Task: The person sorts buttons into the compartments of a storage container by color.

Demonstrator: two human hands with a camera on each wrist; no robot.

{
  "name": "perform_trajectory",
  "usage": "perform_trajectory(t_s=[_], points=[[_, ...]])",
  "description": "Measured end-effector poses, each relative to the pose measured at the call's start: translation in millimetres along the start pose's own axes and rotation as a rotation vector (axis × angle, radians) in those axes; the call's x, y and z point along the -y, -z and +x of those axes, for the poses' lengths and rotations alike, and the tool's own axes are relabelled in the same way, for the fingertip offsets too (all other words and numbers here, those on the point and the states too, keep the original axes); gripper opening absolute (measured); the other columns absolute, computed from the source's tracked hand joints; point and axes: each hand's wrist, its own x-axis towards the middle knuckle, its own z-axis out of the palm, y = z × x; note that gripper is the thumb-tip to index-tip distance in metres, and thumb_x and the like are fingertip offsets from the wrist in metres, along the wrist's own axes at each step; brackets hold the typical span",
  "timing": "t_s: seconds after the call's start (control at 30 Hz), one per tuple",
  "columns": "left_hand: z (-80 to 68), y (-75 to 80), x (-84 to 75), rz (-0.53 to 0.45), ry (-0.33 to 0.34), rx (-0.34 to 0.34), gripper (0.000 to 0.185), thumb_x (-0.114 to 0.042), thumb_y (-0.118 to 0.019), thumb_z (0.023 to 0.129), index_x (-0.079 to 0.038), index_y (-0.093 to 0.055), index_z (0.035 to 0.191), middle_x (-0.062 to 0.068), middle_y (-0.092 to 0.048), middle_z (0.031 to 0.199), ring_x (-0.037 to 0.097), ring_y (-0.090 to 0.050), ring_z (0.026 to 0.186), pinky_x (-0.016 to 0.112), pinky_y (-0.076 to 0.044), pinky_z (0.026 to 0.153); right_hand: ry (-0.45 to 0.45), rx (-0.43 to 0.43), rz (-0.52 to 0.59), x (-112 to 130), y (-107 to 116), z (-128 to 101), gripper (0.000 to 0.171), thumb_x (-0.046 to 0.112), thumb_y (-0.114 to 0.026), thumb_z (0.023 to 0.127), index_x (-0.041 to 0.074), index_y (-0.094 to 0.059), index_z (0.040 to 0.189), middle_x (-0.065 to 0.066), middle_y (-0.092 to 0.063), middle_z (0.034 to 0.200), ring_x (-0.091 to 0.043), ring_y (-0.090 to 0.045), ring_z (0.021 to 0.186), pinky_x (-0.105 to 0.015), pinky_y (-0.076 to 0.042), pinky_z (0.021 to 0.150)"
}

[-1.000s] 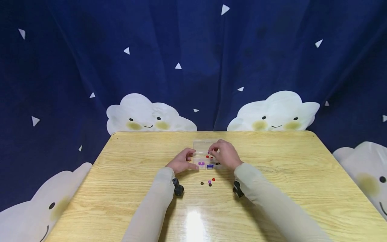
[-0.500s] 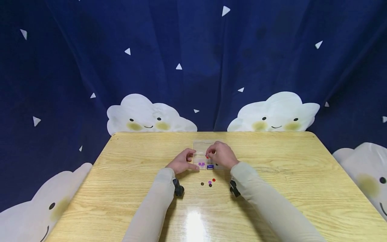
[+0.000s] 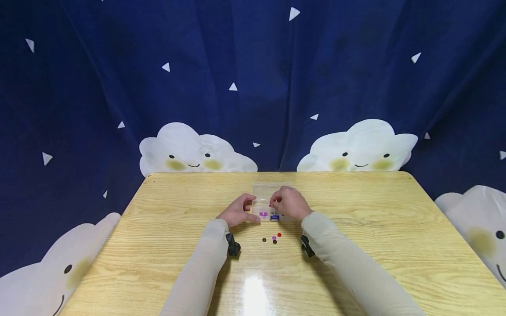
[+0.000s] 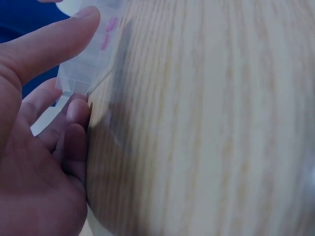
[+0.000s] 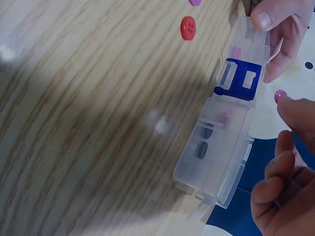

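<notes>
A clear plastic compartment box [image 3: 262, 191] lies on the table with its lid raised at the back and a blue latch [image 5: 241, 78] at its front. My left hand [image 3: 239, 211] grips the box's left end, thumb on the front corner and fingers curled behind. Over the middle compartments, my right hand [image 3: 291, 204] pinches a purple button [image 5: 280, 95] between thumb and fingertip. Purple buttons [image 3: 263, 214] lie in the front left compartment. Through the front wall, dark buttons [image 5: 201, 150] show on the right side. My right hand hides part of the box from the head view.
In front of the box lie a red button [image 3: 279, 235], a purple button [image 3: 274, 238], a black button [image 3: 274, 242] and a dark button [image 3: 264, 240]. The wooden table [image 3: 166, 202] ends at a dark blue curtain [image 3: 253, 101] with cloud shapes.
My right hand has moved slightly left and nearer over the compartments, still with the purple button, covering red buttons seen earlier. My left hand has stayed on the box.
</notes>
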Motion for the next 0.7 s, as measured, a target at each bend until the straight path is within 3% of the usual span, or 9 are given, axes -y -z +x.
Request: perform_trajectory(t_s=[0.47, 0.7], points=[[-0.6, -1.0, -0.2, -0.002, 0.0, -0.005, 0.073, -0.013, -0.084, 0.078, -0.013, -0.049, 0.142, 0.009, -0.052, 0.131, 0.023, -0.046, 0.108, 0.035, -0.04, 0.091, 0.016, 0.117, -0.068, 5.8, -1.1, 4.5, 0.008, 0.012, -0.072, 0.086, 0.013, -0.077, 0.08, 0.0, -0.066, 0.08, -0.013, -0.052, 0.076, -0.034, -0.048, 0.078], [-0.1, -0.3, 0.6, -0.007, 0.0, -0.007, 0.073, -0.014, -0.085, 0.078, -0.014, -0.049, 0.142, 0.009, -0.052, 0.132, 0.023, -0.046, 0.108, 0.034, -0.039, 0.091, -0.001, 0.135, -0.096, 7.6, -1.1, 7.2, 0.009, 0.015, -0.073, 0.087, 0.015, -0.077, 0.079, 0.002, -0.066, 0.08, -0.013, -0.052, 0.077, -0.035, -0.048, 0.081]])
